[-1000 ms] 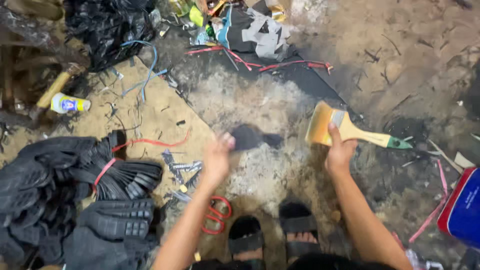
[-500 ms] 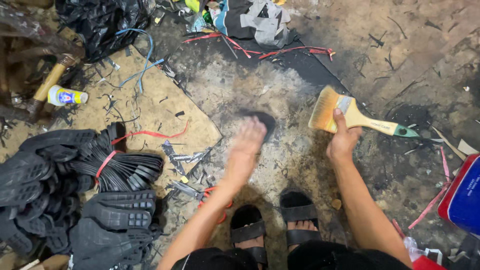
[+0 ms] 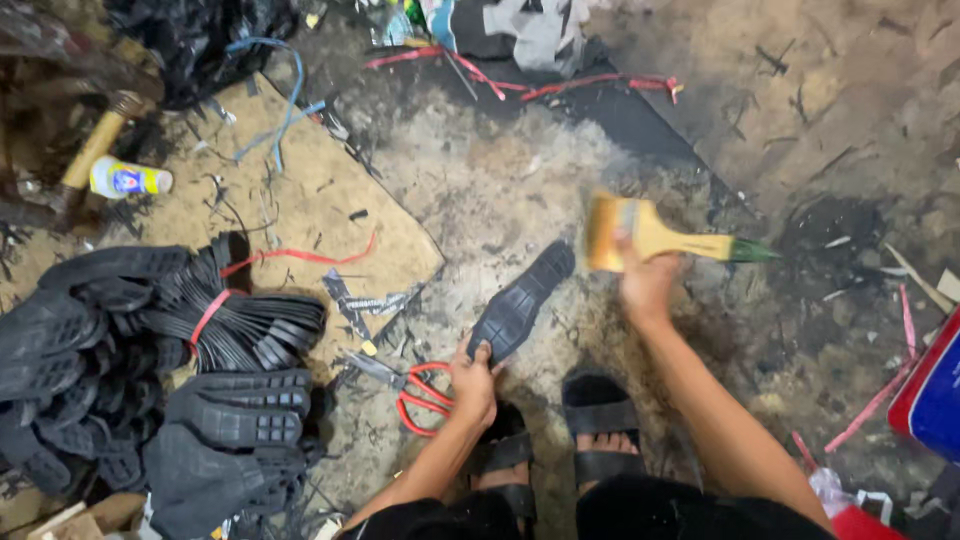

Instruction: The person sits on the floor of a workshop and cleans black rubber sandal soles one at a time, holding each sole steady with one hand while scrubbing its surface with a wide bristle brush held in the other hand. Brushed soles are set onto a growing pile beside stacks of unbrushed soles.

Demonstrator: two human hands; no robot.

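Sole [image 3: 520, 303] pinched by left fingers [image 3: 478, 360]; right fingers [image 3: 640, 272] grip brush [image 3: 655, 237]; white tube [image 3: 130, 180] far left.

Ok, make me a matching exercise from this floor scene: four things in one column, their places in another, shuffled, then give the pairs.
Things:
1. black rubber shoe sole
2. wide yellow-handled paintbrush
3. red-handled scissors
4. small yellow and white bottle

Places:
A. far left, beside a wooden handle
B. in the right hand, above the floor
C. on the floor, just left of the left hand
D. held at its near end by the left hand

Pairs: 1-D, 2-B, 3-C, 4-A
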